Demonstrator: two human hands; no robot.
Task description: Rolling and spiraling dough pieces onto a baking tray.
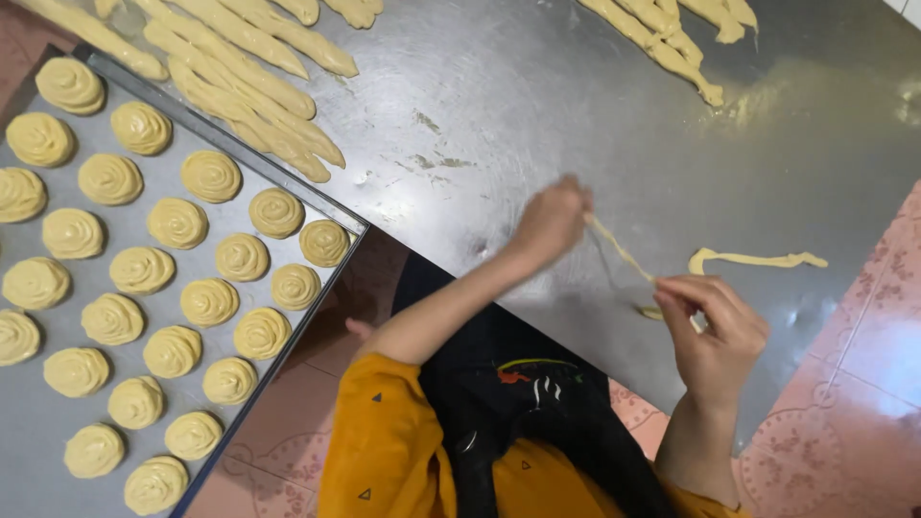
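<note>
Head view: both hands work a thin dough strand (619,251) stretched over the steel counter (537,105). Left hand (552,219) is pinched shut on the strand's upper end; right hand (715,331) pinches the lower end w/ thumb and fingertips. Hands sit apart, strand running diagonally between them, slightly slack.

Handling, as I judge it: the strand is very light, soft, stretchy and prob. a bit tacky. It thins where pulled, so it would tear easily; best held at the ends w/ light fingertip pressure, or supported along its length.

Another flattened, wavy strip (753,259) lies on the counter just beyond the right hand. Thick ridged dough ropes (249,77) are piled top left; more ropes (662,38) top right, all pale yellow, matte. Counter is brushed metal, shiny, w/ smears and crumbs of dough.

At left, a grey tray (173,187) w/ dark rim holds rows of piped swirls (177,223), each a coiled round mound, close but not touching. Floor tiles (863,317) are pinkish and patterned.
</note>
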